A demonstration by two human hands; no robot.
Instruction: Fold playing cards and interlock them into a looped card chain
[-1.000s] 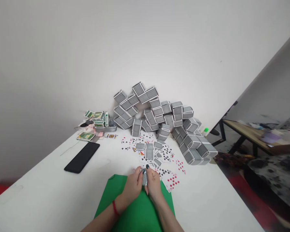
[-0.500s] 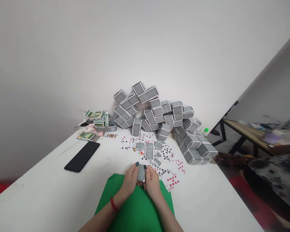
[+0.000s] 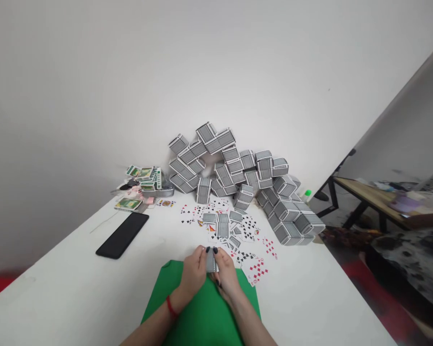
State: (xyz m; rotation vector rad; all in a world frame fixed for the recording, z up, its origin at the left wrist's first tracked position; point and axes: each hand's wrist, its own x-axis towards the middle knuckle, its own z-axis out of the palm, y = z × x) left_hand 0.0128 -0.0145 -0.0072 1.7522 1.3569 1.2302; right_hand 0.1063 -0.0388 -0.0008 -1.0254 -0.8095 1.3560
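Note:
A small grey-backed piece (image 3: 211,262), apparently folded card, is held between both hands above the green sheet (image 3: 198,312). My left hand (image 3: 195,269) grips its left side, thumb at the top edge, with a red band round the wrist. My right hand (image 3: 226,271) pinches the right side, fingers curled beneath. Just beyond the hands lie loose grey-backed cards (image 3: 222,226) and face-up cards (image 3: 259,270). Behind them, grey card blocks (image 3: 227,173) form an irregular structure against the wall.
A black phone (image 3: 122,235) lies on the white table (image 3: 75,278) at the left. Green-and-white card boxes (image 3: 149,178) are piled at the back left. More stacked blocks (image 3: 292,218) stand at the right. A person's patterned clothing (image 3: 414,259) shows at the far right.
Both thumbs have moved closer together along the piece's top edge. The right hand's fingers have shifted beneath it, and the hands have tilted slightly.

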